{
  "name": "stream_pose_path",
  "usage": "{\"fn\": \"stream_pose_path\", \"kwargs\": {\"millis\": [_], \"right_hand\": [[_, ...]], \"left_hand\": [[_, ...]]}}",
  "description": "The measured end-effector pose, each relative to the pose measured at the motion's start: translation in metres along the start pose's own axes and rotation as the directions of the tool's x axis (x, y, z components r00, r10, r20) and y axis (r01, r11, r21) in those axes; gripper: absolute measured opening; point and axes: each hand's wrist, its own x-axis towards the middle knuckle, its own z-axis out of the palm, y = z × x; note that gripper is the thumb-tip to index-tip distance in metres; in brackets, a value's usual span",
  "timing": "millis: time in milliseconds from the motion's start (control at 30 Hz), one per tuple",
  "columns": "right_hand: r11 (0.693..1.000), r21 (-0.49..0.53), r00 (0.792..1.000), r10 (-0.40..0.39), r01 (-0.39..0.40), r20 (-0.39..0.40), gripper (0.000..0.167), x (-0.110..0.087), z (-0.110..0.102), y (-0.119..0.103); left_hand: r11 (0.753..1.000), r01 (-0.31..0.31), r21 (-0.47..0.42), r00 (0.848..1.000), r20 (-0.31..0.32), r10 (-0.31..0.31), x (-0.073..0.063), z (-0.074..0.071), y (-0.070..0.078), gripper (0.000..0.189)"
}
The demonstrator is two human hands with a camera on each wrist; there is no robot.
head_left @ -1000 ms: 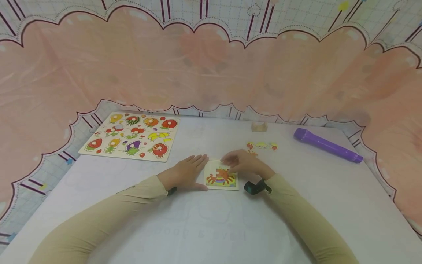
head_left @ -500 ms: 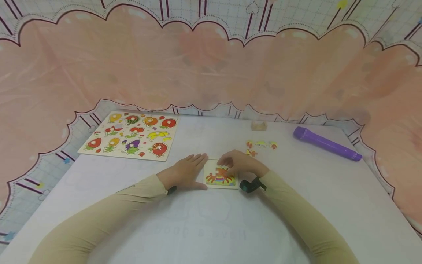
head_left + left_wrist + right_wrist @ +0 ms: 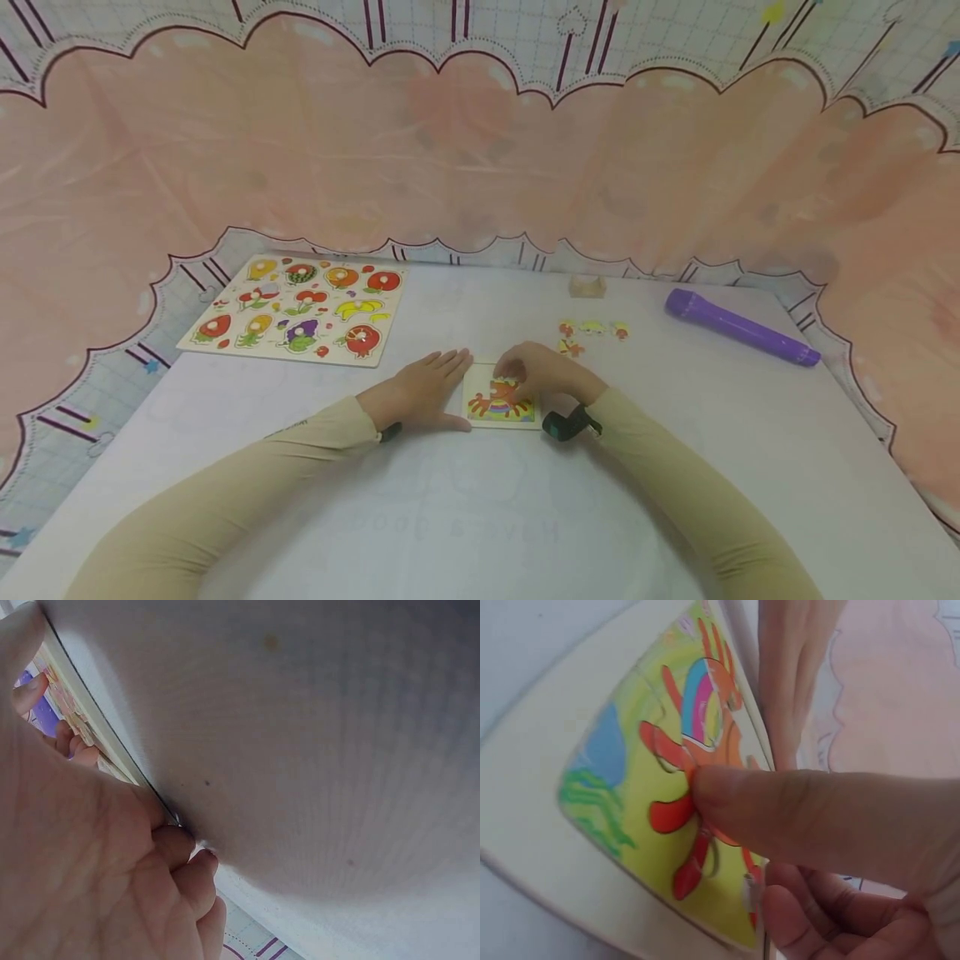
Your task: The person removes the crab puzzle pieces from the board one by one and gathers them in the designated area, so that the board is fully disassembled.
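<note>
A small square puzzle board point(image 3: 501, 422) with a crab picture lies on the white table. My left hand point(image 3: 423, 392) rests flat along its left edge, fingers stretched and thumb at the near corner. In the left wrist view the fingertips of the left hand point(image 3: 97, 862) meet the board's side. My right hand point(image 3: 553, 371) is over the board's right half, thumb and curled fingers on an orange crab puzzle piece point(image 3: 720, 750). In the right wrist view the thumb of the right hand point(image 3: 795, 817) presses on the crab's body; the index fingertip is hidden behind it.
Several loose puzzle pieces point(image 3: 592, 327) lie beyond the right hand. A larger fruit puzzle board point(image 3: 345, 358) is at the back left. A purple stick with a wider end point(image 3: 742, 327) lies at the right, and a small beige block point(image 3: 587, 287) stands at the back.
My right hand has shifted slightly left over the board, its fingers now closer together at the crab's top. The left hand has stayed put at the board's edge.
</note>
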Motion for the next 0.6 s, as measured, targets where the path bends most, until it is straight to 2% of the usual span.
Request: {"fn": "stream_pose_path", "kwargs": {"millis": [200, 333, 600], "right_hand": [[0.998, 0.030, 0.997, -0.050, 0.052, -0.063, 0.034, -0.0060, 0.0042, -0.0001], [0.997, 0.048, 0.994, -0.053, 0.058, -0.093, 0.036, -0.0088, 0.0065, -0.0010], [0.997, 0.057, 0.996, -0.044, 0.048, -0.073, 0.037, -0.0096, 0.0069, -0.0002]], "left_hand": [[1.000, -0.008, 0.002, 1.000, -0.002, 0.008, -0.0003, 0.0002, 0.0001, 0.101], [1.000, -0.010, 0.007, 1.000, 0.000, 0.010, -0.0003, 0.0004, 0.0000, 0.101], [1.000, -0.006, 0.010, 1.000, -0.004, 0.006, 0.0001, 0.0010, 0.0001, 0.101]]}}
